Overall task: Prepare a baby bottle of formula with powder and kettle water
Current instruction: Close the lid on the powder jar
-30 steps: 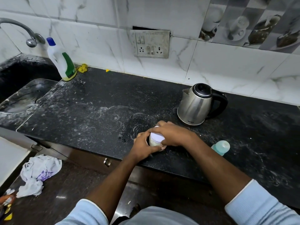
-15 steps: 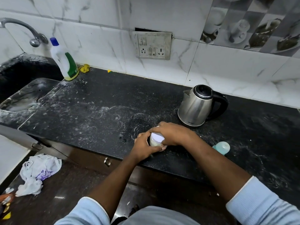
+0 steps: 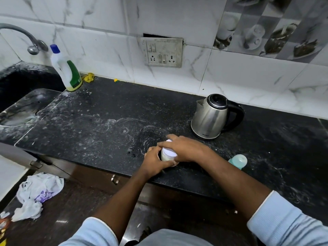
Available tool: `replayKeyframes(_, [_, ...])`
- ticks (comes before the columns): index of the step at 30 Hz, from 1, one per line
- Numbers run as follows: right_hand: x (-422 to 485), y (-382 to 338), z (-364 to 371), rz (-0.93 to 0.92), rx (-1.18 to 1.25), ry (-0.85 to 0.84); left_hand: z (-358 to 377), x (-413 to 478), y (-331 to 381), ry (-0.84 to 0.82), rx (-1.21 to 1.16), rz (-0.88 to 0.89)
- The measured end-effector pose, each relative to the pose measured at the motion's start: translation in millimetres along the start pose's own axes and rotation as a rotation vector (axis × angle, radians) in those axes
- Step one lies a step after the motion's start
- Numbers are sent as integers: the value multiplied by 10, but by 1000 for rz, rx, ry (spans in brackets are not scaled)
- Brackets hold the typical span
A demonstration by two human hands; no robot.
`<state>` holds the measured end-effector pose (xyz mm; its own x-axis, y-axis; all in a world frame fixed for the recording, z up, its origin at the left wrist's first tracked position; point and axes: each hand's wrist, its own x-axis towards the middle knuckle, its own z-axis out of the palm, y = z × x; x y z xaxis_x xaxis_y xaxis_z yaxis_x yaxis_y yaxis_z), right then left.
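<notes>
A small clear jar of pale powder with a white lid (image 3: 168, 154) stands near the front edge of the black counter (image 3: 110, 121). My left hand (image 3: 154, 161) wraps around the jar's body from the left. My right hand (image 3: 184, 148) lies over the lid from the right, fingers curled on its rim. A steel kettle (image 3: 210, 118) with a black lid and handle stands behind the hands, to the right. A teal baby bottle part (image 3: 238, 161) lies on the counter right of my right forearm.
A sink (image 3: 19, 110) and tap (image 3: 26, 38) are at the far left, with a white and green detergent bottle (image 3: 66, 70) beside them. A wall socket plate (image 3: 162, 51) sits above the counter. A crumpled plastic bag (image 3: 38, 192) lies on the floor.
Both hands stay on the jar in the same grip. The view has shifted slightly; nothing on the counter has moved.
</notes>
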<state>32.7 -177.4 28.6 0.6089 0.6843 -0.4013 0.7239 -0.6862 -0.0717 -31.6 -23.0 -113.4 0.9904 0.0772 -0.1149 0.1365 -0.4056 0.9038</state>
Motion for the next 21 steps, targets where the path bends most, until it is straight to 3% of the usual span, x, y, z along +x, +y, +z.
replayKeyframes(9, [27, -26, -11, -7, -37, 87, 36, 3, -38, 33, -5, 24])
replayKeyframes(17, [72, -34, -24, 29, -35, 18, 42, 46, -112, 24, 13, 22])
replayKeyframes(21, [63, -52, -21, 59, -22, 73, 62, 71, -141, 33, 25, 23])
